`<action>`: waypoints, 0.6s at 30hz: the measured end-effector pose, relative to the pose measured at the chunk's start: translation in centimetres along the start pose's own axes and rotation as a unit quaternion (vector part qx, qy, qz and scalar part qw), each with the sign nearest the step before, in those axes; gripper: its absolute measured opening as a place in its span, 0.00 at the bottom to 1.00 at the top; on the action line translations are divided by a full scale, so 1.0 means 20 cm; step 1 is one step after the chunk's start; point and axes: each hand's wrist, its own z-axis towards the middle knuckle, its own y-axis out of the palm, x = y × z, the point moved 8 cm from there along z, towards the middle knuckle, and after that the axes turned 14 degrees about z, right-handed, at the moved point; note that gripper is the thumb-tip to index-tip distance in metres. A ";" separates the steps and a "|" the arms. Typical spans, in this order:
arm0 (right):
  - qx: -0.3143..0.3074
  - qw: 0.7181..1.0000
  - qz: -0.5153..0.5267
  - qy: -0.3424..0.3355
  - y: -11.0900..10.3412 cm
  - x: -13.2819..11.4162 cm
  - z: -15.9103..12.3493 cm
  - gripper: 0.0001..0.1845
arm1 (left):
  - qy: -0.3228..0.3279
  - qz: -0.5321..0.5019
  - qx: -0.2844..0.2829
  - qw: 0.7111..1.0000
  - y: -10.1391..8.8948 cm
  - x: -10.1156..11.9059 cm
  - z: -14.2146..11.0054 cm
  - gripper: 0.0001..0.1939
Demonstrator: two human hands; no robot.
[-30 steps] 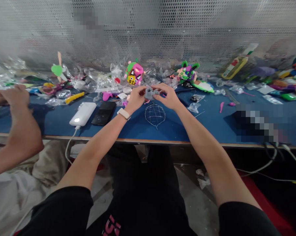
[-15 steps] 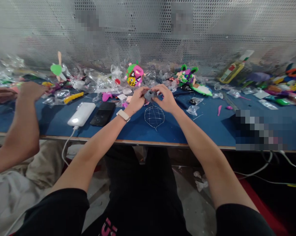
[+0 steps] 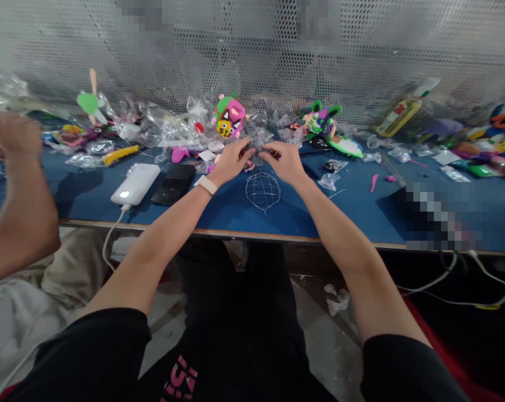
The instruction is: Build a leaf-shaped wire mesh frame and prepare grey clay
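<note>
Between my two hands is a small lump of dark grey modelling clay [image 3: 258, 151], held just above the blue table. The fingers of my left hand [image 3: 233, 160] pinch its left side; a light band circles that wrist. From the other side, my right hand [image 3: 285, 162] grips it with thumb and fingertips. The fingers partly cover the lump, so its exact shape is hard to see. Just below the hands, a leaf-shaped wire frame [image 3: 263, 191] with crossing wires lies flat on the table.
A white power bank [image 3: 136, 184] with a cable and a black phone [image 3: 174, 184] lie to the left. Behind stand a colourful clay mask [image 3: 229, 118], a green-and-purple clay figure [image 3: 320, 123] and plastic wrappers. A yellow bottle [image 3: 399, 116] leans at right. A co-worker's arm [image 3: 24, 195] is far left.
The grey clay has been squeezed or pulled lower between my fingers, which have shifted slightly. The co-worker's arm has moved left. The whole view has tilted a little.
</note>
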 end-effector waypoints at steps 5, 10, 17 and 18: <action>0.001 1.000 0.008 -0.004 0.06 -0.08 0.00 0.18 | -0.031 0.006 0.063 0.997 -0.04 -0.10 0.02 0.24; -0.016 0.998 0.053 -0.016 0.09 -0.17 -0.01 0.18 | -0.081 0.016 0.133 0.988 -0.09 -0.19 0.00 0.29; -0.045 0.994 0.098 0.021 0.11 -0.14 -0.02 0.31 | -0.072 -0.001 0.087 0.994 -0.06 -0.19 0.00 0.34; -0.048 0.994 0.099 0.026 0.10 -0.12 -0.02 0.34 | -0.056 -0.005 0.066 0.996 -0.04 -0.17 0.00 0.33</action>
